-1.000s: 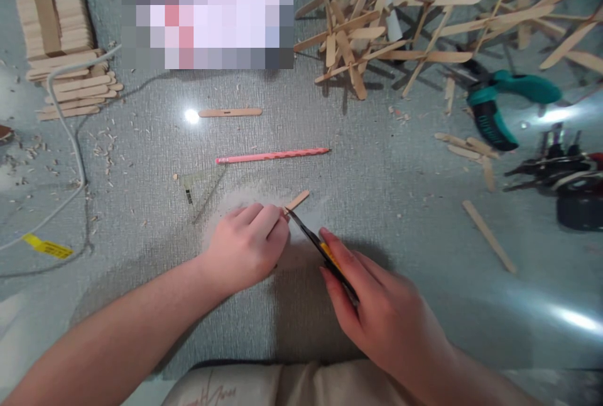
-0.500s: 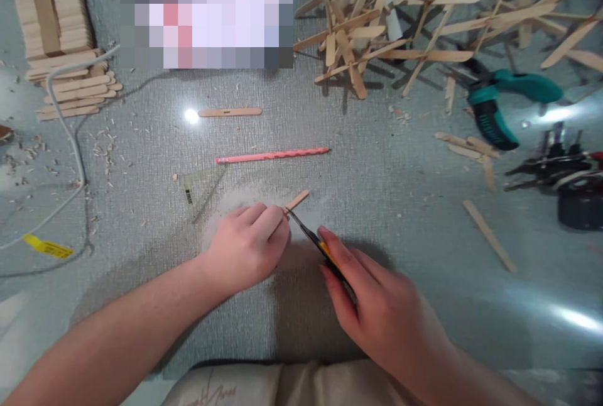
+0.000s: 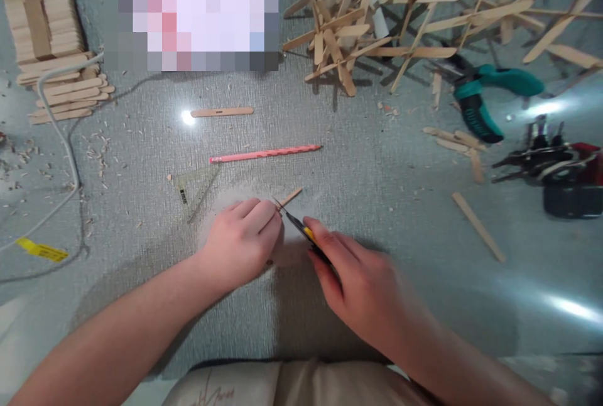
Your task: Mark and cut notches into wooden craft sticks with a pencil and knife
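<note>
My left hand (image 3: pixel 245 236) is closed, fingers pinching a wooden craft stick (image 3: pixel 291 197) whose far end sticks out to the upper right. My right hand (image 3: pixel 351 268) grips a black and yellow utility knife (image 3: pixel 298 225), its thin dark blade pointing up and left. The blade lies across the stick close to my left fingertips; whether it cuts into the wood is too small to tell. Beyond my hands lies a pink pencil (image 3: pixel 266 154). A clear set square (image 3: pixel 195 183) is left of the pencil, and a notched craft stick (image 3: pixel 223 112) lies farther back.
Stacked craft sticks (image 3: pixel 44 22) and a grey cable (image 3: pixel 73 154) are at the left. A pile of joined sticks (image 3: pixel 339 41) spreads over the back right, near teal-handled pliers (image 3: pixel 478 114) and dark tools (image 3: pixel 541 154). A loose stick (image 3: pixel 478 227) lies at the right.
The whole view has shifted slightly, so things sit a little farther left. The knife blade has moved slightly along the stick; both hands keep their grip.
</note>
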Motion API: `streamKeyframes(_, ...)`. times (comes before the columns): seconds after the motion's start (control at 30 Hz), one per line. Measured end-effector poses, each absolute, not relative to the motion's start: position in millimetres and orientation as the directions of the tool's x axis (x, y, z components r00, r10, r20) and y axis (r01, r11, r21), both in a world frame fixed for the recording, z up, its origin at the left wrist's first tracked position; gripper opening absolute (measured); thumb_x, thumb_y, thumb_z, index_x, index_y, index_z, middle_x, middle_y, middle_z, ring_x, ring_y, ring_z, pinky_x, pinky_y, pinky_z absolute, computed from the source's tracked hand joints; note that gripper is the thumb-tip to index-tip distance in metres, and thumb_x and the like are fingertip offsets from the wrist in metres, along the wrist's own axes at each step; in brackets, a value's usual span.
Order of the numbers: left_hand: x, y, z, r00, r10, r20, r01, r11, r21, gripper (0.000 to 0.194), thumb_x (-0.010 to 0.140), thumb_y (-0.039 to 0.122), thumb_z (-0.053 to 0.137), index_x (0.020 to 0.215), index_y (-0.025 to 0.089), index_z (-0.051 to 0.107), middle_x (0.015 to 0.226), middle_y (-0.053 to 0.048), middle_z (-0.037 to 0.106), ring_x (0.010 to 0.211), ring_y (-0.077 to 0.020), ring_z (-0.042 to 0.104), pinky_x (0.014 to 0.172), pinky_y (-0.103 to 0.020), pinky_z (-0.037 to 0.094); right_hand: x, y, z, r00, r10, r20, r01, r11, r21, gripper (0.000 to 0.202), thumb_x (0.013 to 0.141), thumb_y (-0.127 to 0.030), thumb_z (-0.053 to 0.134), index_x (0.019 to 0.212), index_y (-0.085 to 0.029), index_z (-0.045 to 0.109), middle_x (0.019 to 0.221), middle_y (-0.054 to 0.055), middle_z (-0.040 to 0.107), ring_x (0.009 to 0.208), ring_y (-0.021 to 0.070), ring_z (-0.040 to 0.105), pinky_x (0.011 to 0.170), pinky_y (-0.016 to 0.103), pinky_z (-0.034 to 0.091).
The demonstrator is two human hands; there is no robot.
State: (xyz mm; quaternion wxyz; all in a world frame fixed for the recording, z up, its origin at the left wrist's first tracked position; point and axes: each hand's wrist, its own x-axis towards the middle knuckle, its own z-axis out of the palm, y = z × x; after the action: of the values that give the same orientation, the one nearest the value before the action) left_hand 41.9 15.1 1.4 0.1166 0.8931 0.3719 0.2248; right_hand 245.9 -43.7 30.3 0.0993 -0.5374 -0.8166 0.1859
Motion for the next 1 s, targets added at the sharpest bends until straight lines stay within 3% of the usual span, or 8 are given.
streamKeyframes(0.37, 42.5, 12.4, -2.7, 0.589, 0.740, 0.324, 0.627, -0.671, 0.395, 0.028, 0.093, 0.004, 0.045, 0.069, 0.015, 0.054, 0.066, 0.000, 0.043, 0.059, -0.0134, 0.030, 0.053, -0.032, 0.027, 247.9, -57.6, 23.9, -0.365, 0.931, -0.007, 0.835, 0.324, -0.444, 0.039, 0.101, -0.016, 0.045, 0.139, -0.011, 0.047, 0.093, 0.010, 0.074, 0.070, 0.0197, 0.073, 0.066, 0.032, 0.062)
streamKeyframes(0.67, 42.3, 16.6, -1.0, 0.589, 0.727, 0.353, 0.592, -0.686, 0.423, 0.028, 0.091, 0.002, 0.048, 0.067, 0.015, 0.055, 0.066, 0.000, 0.042, 0.059, -0.0141, 0.028, 0.051, -0.033, 0.025, 245.2, -45.9, 29.9, -0.377, 0.924, -0.062, 0.842, 0.314, -0.438, 0.036, 0.101, -0.017, 0.044, 0.135, -0.009, 0.051, 0.096, 0.011, 0.074, 0.069, 0.0188, 0.072, 0.056, 0.028, 0.058)
streamKeyframes(1.0, 43.0, 12.7, -5.2, 0.573, 0.745, 0.341, 0.625, -0.666, 0.407, 0.024, 0.088, 0.002, 0.050, 0.068, 0.015, 0.053, 0.067, 0.001, 0.042, 0.060, -0.0131, 0.029, 0.052, -0.032, 0.027, 247.4, -58.1, 26.9, -0.360, 0.933, -0.007, 0.854, 0.327, -0.405, 0.034, 0.102, -0.018, 0.043, 0.134, -0.008, 0.051, 0.094, 0.011, 0.075, 0.065, 0.0173, 0.071, 0.055, 0.028, 0.057)
